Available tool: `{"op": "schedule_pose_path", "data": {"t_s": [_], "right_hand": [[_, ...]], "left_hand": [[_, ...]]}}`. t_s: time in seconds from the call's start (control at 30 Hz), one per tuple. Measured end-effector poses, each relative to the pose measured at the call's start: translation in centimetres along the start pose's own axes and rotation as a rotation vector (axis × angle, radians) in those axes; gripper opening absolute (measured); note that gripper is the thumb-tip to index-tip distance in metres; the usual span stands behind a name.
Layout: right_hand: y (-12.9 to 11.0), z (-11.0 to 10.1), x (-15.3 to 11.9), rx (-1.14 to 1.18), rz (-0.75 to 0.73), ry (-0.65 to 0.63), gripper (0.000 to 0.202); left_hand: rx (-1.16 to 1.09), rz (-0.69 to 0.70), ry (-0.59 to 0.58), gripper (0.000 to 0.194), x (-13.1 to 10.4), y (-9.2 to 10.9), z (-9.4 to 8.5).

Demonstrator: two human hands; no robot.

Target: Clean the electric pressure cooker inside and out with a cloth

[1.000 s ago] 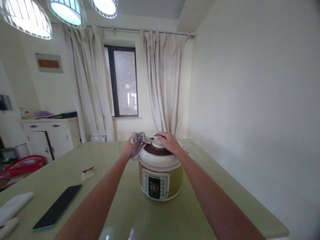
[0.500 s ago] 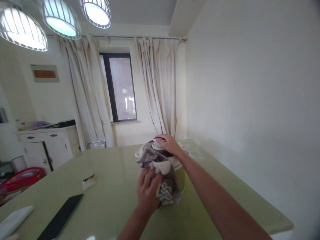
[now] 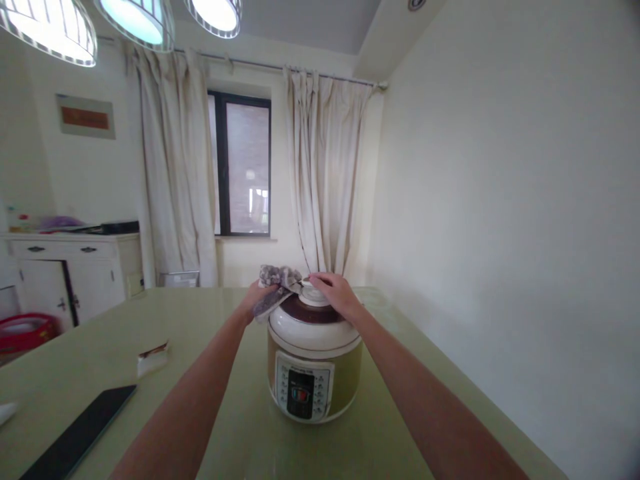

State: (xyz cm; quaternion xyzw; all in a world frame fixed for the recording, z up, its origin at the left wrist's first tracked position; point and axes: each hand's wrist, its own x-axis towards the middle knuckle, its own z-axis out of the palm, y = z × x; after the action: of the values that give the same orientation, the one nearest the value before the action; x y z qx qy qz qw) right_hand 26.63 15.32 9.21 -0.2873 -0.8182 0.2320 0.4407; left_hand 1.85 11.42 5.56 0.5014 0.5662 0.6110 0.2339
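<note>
A round cooker with a white and brown lid and a front control panel stands on the green table. My right hand rests closed on the white knob at the top of the lid. At the lid's far left side, my left hand grips a grey and white patterned cloth, which is bunched against the lid near the knob. The fingers of my left hand are partly hidden by the cloth.
A black flat device lies at the front left, with a small white and brown packet behind it. A white object is at the left edge. The wall runs along the right.
My left hand has moved with the cloth from the cooker's front to the back left of its lid, uncovering the control panel. My right hand stays on the knob. The view has shifted slightly.
</note>
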Motion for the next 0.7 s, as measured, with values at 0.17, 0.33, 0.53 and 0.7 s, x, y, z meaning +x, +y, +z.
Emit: {"op": "schedule_pose_path", "data": {"t_s": [0.17,0.33,0.53,0.7], "right_hand": [[0.0,0.0,0.3,-0.123,-0.116,-0.008,0.034],[-0.1,-0.3,0.5,-0.208,-0.284,-0.141,0.032],[-2.2,-0.9,1.0,-0.384,-0.172,-0.235,0.034],[-6.8,1.0,2.5,-0.781,0.058,-0.287,0.042]], "left_hand": [[0.049,0.006,0.062,0.044,-1.2,-0.5,-0.9],[0.354,0.266,0.169,0.034,-8.3,0.7,-0.7],[0.719,0.991,0.148,0.051,-17.1,2.1,5.2],[0.739,1.167,-0.128,0.044,-14.3,3.3,4.6]]}}
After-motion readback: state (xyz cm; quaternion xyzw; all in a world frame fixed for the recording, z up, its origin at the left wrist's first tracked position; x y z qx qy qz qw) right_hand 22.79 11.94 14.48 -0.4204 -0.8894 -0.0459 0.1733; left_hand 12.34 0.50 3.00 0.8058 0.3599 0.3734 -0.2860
